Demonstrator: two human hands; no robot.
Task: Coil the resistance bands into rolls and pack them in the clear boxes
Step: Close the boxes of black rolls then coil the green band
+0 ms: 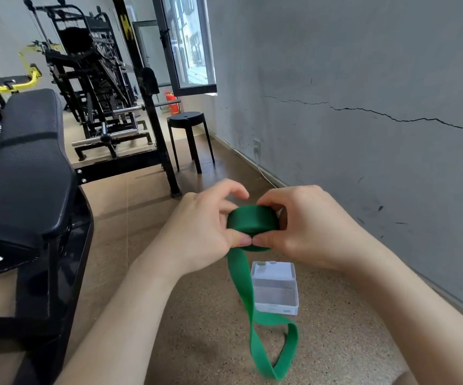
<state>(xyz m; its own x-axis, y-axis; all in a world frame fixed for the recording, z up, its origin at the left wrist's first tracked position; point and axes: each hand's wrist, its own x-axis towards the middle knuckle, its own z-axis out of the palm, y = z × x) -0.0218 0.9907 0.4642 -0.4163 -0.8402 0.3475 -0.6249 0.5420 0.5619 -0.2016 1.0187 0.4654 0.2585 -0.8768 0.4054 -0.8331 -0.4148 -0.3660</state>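
Green resistance band (pixel 252 220), half coiled, is pinched between left hand (pixel 202 232) and right hand (pixel 308 226) above the closed clear box (pixel 276 287) on the floor; loosened thumbs could let the springy roll unwind, and the dangling tail may twist.

Two bare hands show, the left hand (pixel 197 232) and the right hand (pixel 308 229). One green resistance band (pixel 252 222) is in view (partly coiled, the rest hanging as a single loop). One clear plastic box (pixel 276 287) sits on the floor, lid shut. Farther back stand one black round stool (pixel 187 120) and one red fire extinguisher (pixel 171 102). One padded black bench (pixel 27 168) fills the left side.
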